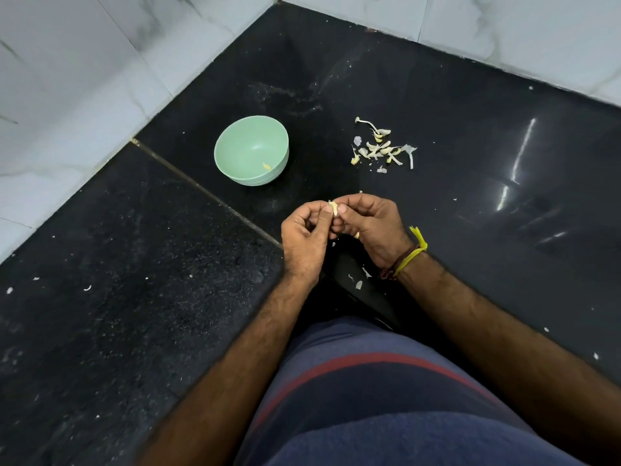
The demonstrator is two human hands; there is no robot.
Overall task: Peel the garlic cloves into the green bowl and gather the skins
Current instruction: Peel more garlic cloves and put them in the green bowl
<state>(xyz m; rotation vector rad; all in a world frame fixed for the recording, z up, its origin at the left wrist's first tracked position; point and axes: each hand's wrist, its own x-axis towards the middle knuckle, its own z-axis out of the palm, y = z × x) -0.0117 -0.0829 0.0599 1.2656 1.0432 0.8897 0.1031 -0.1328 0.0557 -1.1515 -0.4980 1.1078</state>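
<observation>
A pale garlic clove (333,207) is pinched between the fingertips of both hands above the black counter. My left hand (306,238) holds it from the left, thumb and forefinger curled on it. From the right, my right hand (369,227) grips the same clove, its thumb pressed against it. The green bowl (251,150) stands to the upper left of the hands, with one small peeled piece (267,166) inside near its front wall. A loose pile of garlic cloves and skins (381,148) lies to the upper right of the hands.
Black stone counter (134,297) runs into a corner of white marble-tiled walls (67,79). A few skin scraps (361,277) lie below my right wrist near the counter's edge. Small white flecks dot the counter. My striped shirt fills the bottom of the view.
</observation>
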